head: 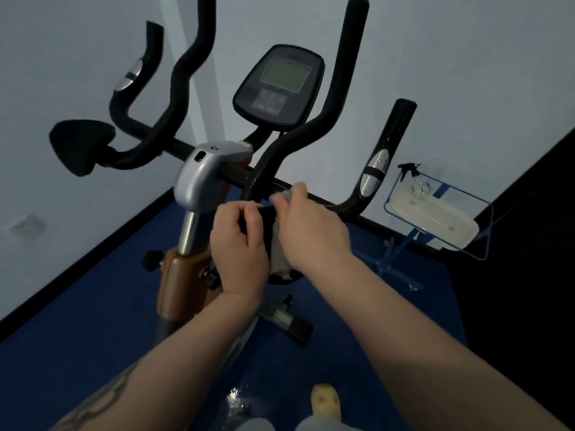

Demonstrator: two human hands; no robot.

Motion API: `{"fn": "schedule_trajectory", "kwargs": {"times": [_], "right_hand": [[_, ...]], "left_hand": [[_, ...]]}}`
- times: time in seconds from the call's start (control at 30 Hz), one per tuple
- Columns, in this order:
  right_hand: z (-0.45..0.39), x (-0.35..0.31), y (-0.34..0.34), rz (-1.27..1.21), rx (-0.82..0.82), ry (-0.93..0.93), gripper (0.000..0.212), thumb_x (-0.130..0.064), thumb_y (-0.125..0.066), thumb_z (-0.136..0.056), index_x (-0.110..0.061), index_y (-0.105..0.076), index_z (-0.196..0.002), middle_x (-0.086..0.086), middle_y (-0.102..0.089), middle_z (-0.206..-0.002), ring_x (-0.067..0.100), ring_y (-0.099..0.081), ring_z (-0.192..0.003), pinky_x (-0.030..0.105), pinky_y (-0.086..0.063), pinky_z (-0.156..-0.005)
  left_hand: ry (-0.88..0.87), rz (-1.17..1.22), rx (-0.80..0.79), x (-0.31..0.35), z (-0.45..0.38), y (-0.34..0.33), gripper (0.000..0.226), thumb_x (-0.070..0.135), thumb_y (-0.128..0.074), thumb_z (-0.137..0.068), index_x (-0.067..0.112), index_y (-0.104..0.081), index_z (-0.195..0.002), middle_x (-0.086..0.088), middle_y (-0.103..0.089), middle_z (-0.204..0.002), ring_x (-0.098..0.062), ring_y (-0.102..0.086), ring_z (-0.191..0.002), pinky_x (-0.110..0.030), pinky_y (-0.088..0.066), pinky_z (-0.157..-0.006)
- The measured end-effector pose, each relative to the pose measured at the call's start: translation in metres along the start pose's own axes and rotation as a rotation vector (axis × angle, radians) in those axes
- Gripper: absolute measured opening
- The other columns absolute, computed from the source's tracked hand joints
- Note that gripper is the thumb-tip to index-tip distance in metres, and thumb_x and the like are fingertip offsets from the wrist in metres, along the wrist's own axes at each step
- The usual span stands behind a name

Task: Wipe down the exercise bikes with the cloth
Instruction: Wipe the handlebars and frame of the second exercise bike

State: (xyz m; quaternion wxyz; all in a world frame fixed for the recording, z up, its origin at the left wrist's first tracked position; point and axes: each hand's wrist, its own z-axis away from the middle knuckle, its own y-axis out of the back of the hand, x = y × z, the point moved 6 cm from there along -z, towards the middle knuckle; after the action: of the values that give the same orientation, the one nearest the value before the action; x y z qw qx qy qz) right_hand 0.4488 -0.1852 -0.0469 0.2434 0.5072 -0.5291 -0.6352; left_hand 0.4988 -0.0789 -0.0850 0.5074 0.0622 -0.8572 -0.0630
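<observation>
An exercise bike (199,181) with black handlebars, a grey column cover and a console (278,85) stands in front of me. A black elbow pad sits at the near end of the right handlebar, between my hands. My left hand (238,244) grips that pad from the left. My right hand (311,228) presses a pale grey cloth (280,253) against the pad's right side; most of the cloth is hidden under the hand. A second elbow pad (79,146) sits at the far left.
A blue wire stand (479,244) holding a cream tray and a spray bottle (413,172) stands to the right of the bike. Blue floor mat below, white wall behind, dark wall at right. A pedal (289,321) lies low under my arms.
</observation>
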Motion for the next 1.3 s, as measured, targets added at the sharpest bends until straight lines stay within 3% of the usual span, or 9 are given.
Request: {"fn": "schedule_trajectory", "kwargs": {"times": [0.13,0.23,0.37,0.53,0.73,0.83,0.9,1.07,1.3], "right_hand": [[0.022,0.015,-0.005,-0.037,-0.014,0.062,0.021,-0.047,-0.026,-0.099,-0.026,-0.027,-0.104,0.004,-0.060,-0.093,0.019,-0.048,-0.065,0.032,-0.027,-0.046],[-0.003,0.009,-0.004,-0.058,-0.123,0.086,0.026,-0.044,-0.028,-0.099,-0.021,-0.033,-0.111,0.007,-0.063,-0.096,0.025,-0.054,-0.073,0.035,-0.033,-0.053],[0.001,0.002,0.009,-0.249,-0.031,0.183,0.017,-0.036,-0.034,-0.101,-0.023,-0.041,-0.109,0.001,-0.059,-0.097,0.021,-0.058,-0.087,0.041,-0.048,-0.068],[-0.001,0.055,0.087,-0.118,0.342,0.308,0.024,-0.048,-0.029,-0.096,-0.034,-0.045,-0.107,-0.014,-0.051,-0.092,0.008,-0.050,-0.082,0.031,-0.049,-0.066],[-0.009,0.067,0.040,0.375,-0.069,0.557,0.045,-0.034,-0.023,-0.101,-0.022,-0.056,-0.129,-0.007,-0.062,-0.119,0.020,-0.048,-0.124,0.036,-0.028,-0.109],[-0.022,0.058,0.024,0.471,-0.009,0.571,0.044,-0.037,-0.030,-0.098,-0.014,-0.065,-0.112,0.000,-0.072,-0.088,0.020,-0.065,-0.082,0.033,-0.046,-0.074],[-0.038,0.043,0.015,0.480,-0.027,0.586,0.042,-0.036,-0.021,-0.097,-0.017,-0.057,-0.107,0.000,-0.067,-0.087,0.022,-0.058,-0.066,0.029,-0.029,-0.052],[-0.079,0.009,-0.011,0.302,-0.269,0.628,0.029,-0.024,-0.030,-0.101,-0.018,-0.039,-0.129,0.010,-0.054,-0.114,0.034,-0.057,-0.096,0.038,-0.038,-0.063],[-0.051,0.038,0.004,0.393,-0.090,0.751,0.040,-0.049,-0.017,-0.099,-0.019,-0.040,-0.113,-0.002,-0.061,-0.084,0.020,-0.054,-0.062,0.031,-0.015,-0.045]], "left_hand": [[-0.028,-0.034,-0.010,0.004,-0.001,0.003,0.015,0.037,-0.047,-0.094,0.027,-0.052,-0.084,0.010,-0.053,-0.080,-0.003,-0.052,-0.074,-0.035,-0.048,-0.073],[-0.057,-0.147,-0.017,0.013,-0.003,0.002,0.012,0.037,-0.048,-0.093,0.028,-0.053,-0.085,0.008,-0.051,-0.084,-0.010,-0.050,-0.076,-0.048,-0.047,-0.072],[-0.090,-0.336,0.011,0.023,-0.001,0.006,0.022,0.039,-0.046,-0.092,0.022,-0.059,-0.085,0.012,-0.046,-0.089,-0.007,-0.046,-0.081,-0.036,-0.038,-0.074],[-0.041,-0.513,0.044,0.031,-0.006,0.005,0.014,0.036,-0.053,-0.089,0.025,-0.058,-0.080,0.014,-0.045,-0.089,0.000,-0.036,-0.085,-0.024,-0.022,-0.082],[-0.066,-0.727,0.081,0.044,-0.003,-0.014,0.017,0.038,-0.054,-0.088,0.024,-0.062,-0.080,0.008,-0.057,-0.088,-0.012,-0.048,-0.084,-0.024,-0.021,-0.075],[-0.072,-0.708,0.117,0.042,-0.002,-0.012,0.018,0.038,-0.053,-0.087,0.024,-0.060,-0.078,0.009,-0.055,-0.083,-0.008,-0.043,-0.080,-0.022,-0.020,-0.073],[-0.080,-0.691,0.135,0.041,-0.002,-0.012,0.016,0.038,-0.054,-0.087,0.025,-0.059,-0.078,0.010,-0.054,-0.082,-0.004,-0.037,-0.079,-0.022,-0.021,-0.072],[-0.074,-0.683,0.187,0.041,-0.002,-0.010,0.017,0.035,-0.057,-0.086,0.023,-0.059,-0.076,0.008,-0.054,-0.078,0.000,-0.032,-0.078,-0.020,-0.021,-0.072],[-0.031,-0.671,0.194,0.039,-0.002,-0.009,0.019,0.038,-0.055,-0.085,0.024,-0.058,-0.074,0.011,-0.053,-0.077,-0.001,-0.034,-0.074,-0.022,-0.023,-0.071]]}}
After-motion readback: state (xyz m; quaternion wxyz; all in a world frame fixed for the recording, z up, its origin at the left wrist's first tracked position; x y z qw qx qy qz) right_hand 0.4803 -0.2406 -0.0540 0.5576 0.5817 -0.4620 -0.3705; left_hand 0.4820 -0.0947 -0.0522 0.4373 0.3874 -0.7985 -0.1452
